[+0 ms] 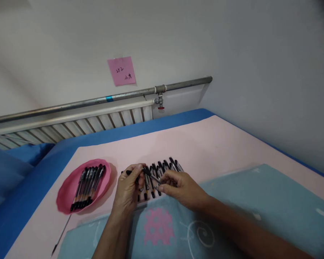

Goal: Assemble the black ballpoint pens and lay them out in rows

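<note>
My left hand [130, 183] is closed, thumb and fingers pinching the dark end of a black pen [153, 177]. A short black piece [128, 172] sticks out at the left side of this hand; whether it belongs to the same pen, I cannot tell. My right hand [179, 187] is closed around the pen's other end, its fingertips bent. Beneath and behind both hands lies a row of several black pens [152, 189] with clear barrels, partly hidden by the hands. To the left, a pink scalloped dish [63, 194] holds several similar pens [88, 187] side by side.
A thin pale refill-like rod [61, 234] with a dark tip lies below the dish. A blue patterned cloth [232, 194] covers the near part of the pink sheet [194, 140]. Behind are a white radiator [94, 124], a metal pipe [135, 93] and a pink note [121, 71].
</note>
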Demonstrator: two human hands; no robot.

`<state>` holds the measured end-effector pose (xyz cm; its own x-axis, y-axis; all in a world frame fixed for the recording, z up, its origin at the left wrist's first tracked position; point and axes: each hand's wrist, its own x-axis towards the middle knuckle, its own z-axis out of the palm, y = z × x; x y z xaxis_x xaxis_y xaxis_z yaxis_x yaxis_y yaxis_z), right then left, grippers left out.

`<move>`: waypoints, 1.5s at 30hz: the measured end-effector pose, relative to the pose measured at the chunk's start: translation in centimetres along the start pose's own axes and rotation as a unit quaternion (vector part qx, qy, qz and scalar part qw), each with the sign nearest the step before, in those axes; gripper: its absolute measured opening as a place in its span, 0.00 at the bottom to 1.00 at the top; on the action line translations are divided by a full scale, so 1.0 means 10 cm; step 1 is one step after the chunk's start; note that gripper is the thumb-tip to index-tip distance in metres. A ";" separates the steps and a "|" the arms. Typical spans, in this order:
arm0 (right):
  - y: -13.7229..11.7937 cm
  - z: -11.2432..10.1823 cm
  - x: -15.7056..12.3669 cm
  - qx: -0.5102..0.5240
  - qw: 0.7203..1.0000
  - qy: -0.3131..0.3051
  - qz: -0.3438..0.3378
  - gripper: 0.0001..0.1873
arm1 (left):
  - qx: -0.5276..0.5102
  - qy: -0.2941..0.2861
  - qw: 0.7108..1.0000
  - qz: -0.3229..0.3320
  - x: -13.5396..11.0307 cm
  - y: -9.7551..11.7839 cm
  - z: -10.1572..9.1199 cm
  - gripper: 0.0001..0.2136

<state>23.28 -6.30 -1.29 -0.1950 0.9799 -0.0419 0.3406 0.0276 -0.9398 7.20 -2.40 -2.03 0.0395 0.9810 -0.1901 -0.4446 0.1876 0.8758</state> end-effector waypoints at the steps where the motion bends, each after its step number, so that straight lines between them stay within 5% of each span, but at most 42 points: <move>1: 0.01 0.01 -0.01 -0.030 0.999 0.010 -0.009 0.04 | -0.006 0.015 1.000 0.009 0.01 0.01 -0.01 0.12; 6: 0.07 0.02 -0.02 -0.111 0.993 0.033 -0.028 0.04 | -0.083 0.111 0.988 0.071 0.13 0.17 -0.20 0.09; 11: 0.07 -0.01 0.02 -0.068 0.997 0.039 -0.015 0.06 | -0.115 0.110 0.987 0.030 0.16 0.26 -0.26 0.06; 20: 0.14 0.03 0.03 -0.075 0.996 0.012 -0.034 0.04 | -0.006 -0.041 0.997 -0.062 0.01 0.10 -0.07 0.11; 26: 0.12 -0.25 0.07 -0.225 0.970 0.022 -0.089 0.07 | -0.073 0.088 0.993 0.032 0.17 0.28 -0.33 0.07; 31: 0.26 -0.69 0.20 -0.311 0.939 0.137 0.041 0.11 | -0.112 0.106 0.987 0.033 0.22 0.37 -0.45 0.00; 35: 0.41 -0.77 0.25 -0.312 0.932 0.139 0.122 0.09 | -0.064 0.103 0.992 0.014 0.15 0.31 -0.33 0.01; 45: 0.48 -0.67 0.28 -0.369 0.921 0.086 0.092 0.10 | -0.049 0.091 0.994 0.021 0.12 0.29 -0.29 0.03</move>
<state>30.48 -2.11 -3.64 0.0548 0.9965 -0.0634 0.8976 -0.0769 -0.4340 3.39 -0.78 -1.01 -0.1407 0.9608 -0.2390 -0.5282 0.1313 0.8389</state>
